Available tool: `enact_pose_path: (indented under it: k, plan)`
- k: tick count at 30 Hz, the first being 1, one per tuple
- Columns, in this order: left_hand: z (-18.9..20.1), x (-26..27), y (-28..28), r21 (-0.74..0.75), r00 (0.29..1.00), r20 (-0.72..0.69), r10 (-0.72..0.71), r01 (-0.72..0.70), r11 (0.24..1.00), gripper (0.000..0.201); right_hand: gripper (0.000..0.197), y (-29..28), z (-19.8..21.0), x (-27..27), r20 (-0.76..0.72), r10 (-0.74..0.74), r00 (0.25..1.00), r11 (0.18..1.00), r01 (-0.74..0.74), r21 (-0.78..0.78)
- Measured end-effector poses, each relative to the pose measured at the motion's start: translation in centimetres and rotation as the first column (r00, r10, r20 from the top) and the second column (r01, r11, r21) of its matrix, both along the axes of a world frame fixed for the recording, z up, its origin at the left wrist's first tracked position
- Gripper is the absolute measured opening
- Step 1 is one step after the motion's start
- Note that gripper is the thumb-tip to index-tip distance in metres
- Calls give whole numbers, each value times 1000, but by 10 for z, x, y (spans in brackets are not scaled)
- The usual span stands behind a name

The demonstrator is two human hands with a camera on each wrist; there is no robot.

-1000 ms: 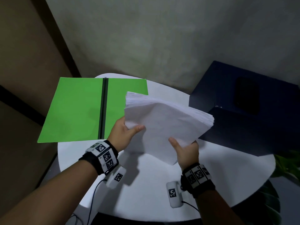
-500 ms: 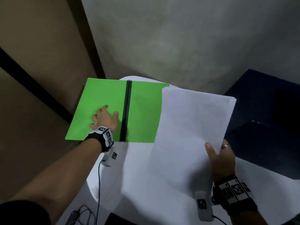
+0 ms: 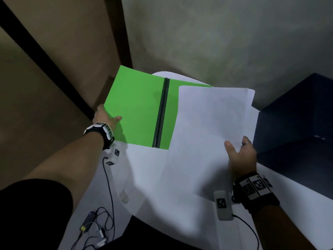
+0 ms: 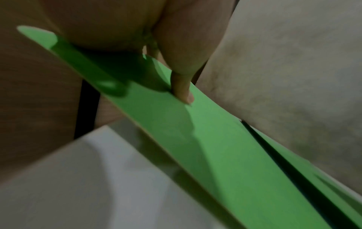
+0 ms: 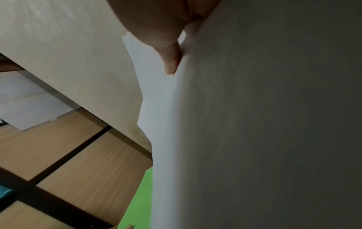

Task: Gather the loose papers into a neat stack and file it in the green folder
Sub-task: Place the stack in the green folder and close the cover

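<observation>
The green folder [image 3: 138, 109] lies open on the white round table [image 3: 144, 177], its black spine [image 3: 161, 112] running down the middle. My left hand [image 3: 106, 117] grips the folder's left edge, thumb on top and fingers underneath; the left wrist view shows the thumb pressed on the green folder [image 4: 205, 139], whose left cover is lifted off the table. My right hand [image 3: 239, 154] holds the stack of white papers [image 3: 210, 127] at its lower right edge, thumb on top. The stack overlaps the folder's right half. In the right wrist view the thumb pinches the papers [image 5: 235, 124].
A dark blue box [image 3: 297, 123] stands on the table at the right, close to the papers. Cables [image 3: 97, 226] lie at the table's near left edge. A grey wall rises behind; wooden floor with dark strips lies to the left.
My left hand slid from the folder's left cover to its left edge and took hold of it, lifting it. The paper stack moved left over the folder's right half.
</observation>
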State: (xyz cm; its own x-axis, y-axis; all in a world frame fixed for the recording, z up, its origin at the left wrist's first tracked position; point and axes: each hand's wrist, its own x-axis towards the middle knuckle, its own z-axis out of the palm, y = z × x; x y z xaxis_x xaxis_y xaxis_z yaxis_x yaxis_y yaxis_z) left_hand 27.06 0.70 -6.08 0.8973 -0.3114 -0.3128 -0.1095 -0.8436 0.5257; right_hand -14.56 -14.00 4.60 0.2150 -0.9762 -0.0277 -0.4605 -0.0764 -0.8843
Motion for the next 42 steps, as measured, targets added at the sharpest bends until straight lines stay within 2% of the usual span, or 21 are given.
enact_pose_path:
  k: [2, 5, 10, 15, 19, 23, 26, 31, 35, 40, 42]
  plan:
    - [9, 0, 7, -148, 1000, -5, -2, 1, 989, 77, 16, -3, 1, 0, 50, -3, 999, 1000, 2, 5]
    - [23, -5, 19, -205, 997, 2, -77, 76, 976, 70, 21, -8, 7, -16, 59, -30, 998, 999, 31, -18]
    - [35, -45, 23, -160, 975, -13, -221, 216, 963, 65, 21, -5, 0, -51, 30, -118, 993, 992, 116, 53]
    - [52, -82, 14, -64, 948, 54, -313, 316, 946, 64, 25, 8, -62, -90, -51, -254, 966, 926, 258, 275]
    - [70, -97, 10, 3, 921, 84, -380, 381, 925, 64, 30, 14, -101, -91, -99, -314, 944, 850, 326, 413]
    - [90, -103, 7, 69, 899, 136, -416, 410, 909, 47, 58, 13, -129, -82, -156, -290, 944, 788, 328, 521]
    - [113, -112, 3, 74, 871, 195, -451, 446, 892, 35, 50, 9, -132, -75, -199, -266, 943, 795, 331, 508]
    - [147, -139, -3, 49, 812, 268, -519, 526, 849, 27, 65, -1, -122, -66, -268, -198, 943, 789, 316, 528]
    - [162, -166, -1, 10, 767, 275, -580, 601, 799, 31, 66, -4, -121, -60, -281, -202, 938, 802, 323, 503]
    - [175, -192, 21, 44, 675, 140, -725, 727, 685, 50, 62, -4, -118, -56, -324, -128, 937, 843, 275, 463]
    - [181, -206, 26, -4, 650, 115, -751, 757, 654, 51, 61, -5, -115, -56, -364, -72, 929, 865, 240, 440]
